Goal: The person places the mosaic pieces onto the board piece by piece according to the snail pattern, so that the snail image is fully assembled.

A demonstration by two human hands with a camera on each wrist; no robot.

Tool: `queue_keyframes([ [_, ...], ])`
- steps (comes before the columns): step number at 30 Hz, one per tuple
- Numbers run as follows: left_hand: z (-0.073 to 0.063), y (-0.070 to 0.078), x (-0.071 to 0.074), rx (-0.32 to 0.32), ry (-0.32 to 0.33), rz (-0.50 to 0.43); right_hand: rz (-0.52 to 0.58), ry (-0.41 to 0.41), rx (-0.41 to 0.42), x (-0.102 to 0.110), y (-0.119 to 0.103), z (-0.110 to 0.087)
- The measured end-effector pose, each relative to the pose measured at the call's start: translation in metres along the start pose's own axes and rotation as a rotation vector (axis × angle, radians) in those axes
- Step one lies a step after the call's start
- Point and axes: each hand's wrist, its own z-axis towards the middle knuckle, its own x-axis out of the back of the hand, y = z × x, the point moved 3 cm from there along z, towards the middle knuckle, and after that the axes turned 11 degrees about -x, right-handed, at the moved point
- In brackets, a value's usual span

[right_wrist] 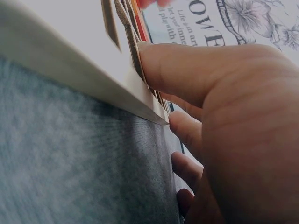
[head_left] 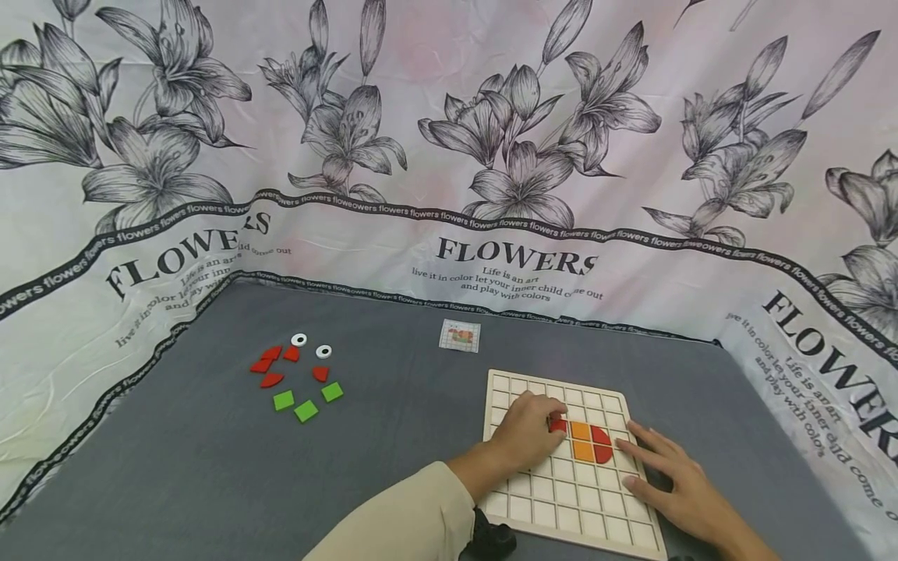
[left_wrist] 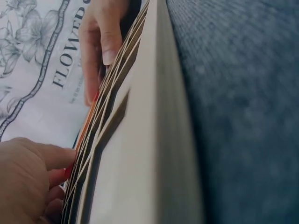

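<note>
A pale wooden grid board (head_left: 577, 523) lies on the grey cloth. My left hand (head_left: 528, 433), fingers bent, pinches a small red piece (head_left: 558, 425) at a cell near the board's middle. In the left wrist view some red shows under that hand's (left_wrist: 25, 179) fingertips, right at the grid. Just right of it, two orange square pieces (head_left: 581, 442) and two red quarter-round pieces (head_left: 601, 445) sit in neighbouring cells. My right hand (head_left: 669, 477) rests along the board's right edge with fingers spread; its thumb touches the top in the right wrist view.
To the left on the cloth lie several red curved pieces (head_left: 272, 380), three green squares (head_left: 305, 411) and two white rings with black centres (head_left: 323, 351). A small picture card (head_left: 460, 336) lies beyond the board. A flower-printed curtain (head_left: 519, 269) closes off the back and sides.
</note>
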Motion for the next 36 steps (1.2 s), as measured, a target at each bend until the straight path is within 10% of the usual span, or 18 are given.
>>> queue_keyframes([
  [19,-0.002,-0.001,0.005,0.071,0.043,-0.087,-0.003,-0.001,0.01,-0.001,0.001,0.0],
  [36,-0.027,0.0,0.094,-0.003,0.304,-0.206,-0.001,-0.017,0.012,0.0,0.004,0.001],
])
